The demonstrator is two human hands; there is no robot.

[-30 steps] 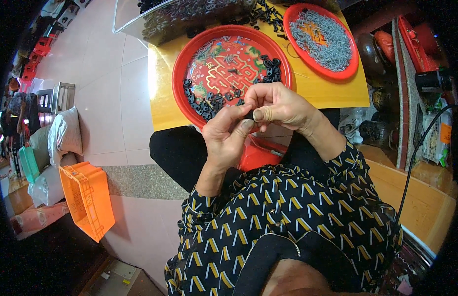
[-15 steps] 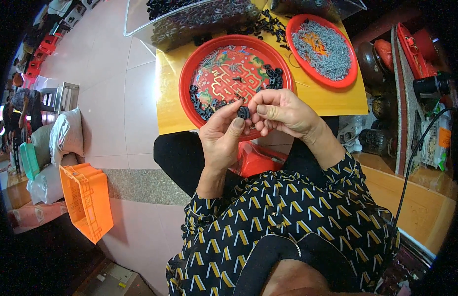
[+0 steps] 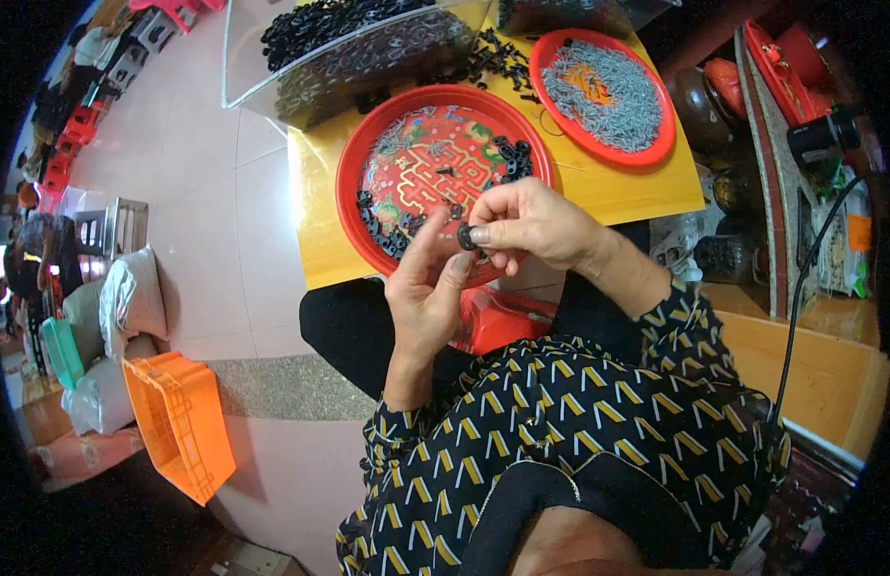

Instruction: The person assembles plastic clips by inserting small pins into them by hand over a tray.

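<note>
A half-hidden black piece (image 3: 466, 236) is pinched by fingers (image 3: 498, 234) of the right hand (image 3: 543, 228) over the red tray (image 3: 347, 206), maybe so drops are caught, with the left hand (image 3: 421, 295) spread open beside it.

Small black parts (image 3: 514, 158) and grey metal fasteners (image 3: 622, 110) lie in red trays (image 3: 348, 182) on a yellow tabletop (image 3: 316, 230), beside a clear bin (image 3: 368, 69) of black parts, in what appears to be an informal workshop, sacks (image 3: 135, 293) and an orange crate (image 3: 210, 408) near its tiled floor's (image 3: 205, 250) left side.

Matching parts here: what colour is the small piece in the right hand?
Black. The small piece shows best in the head view, pinched in the right hand.
</note>
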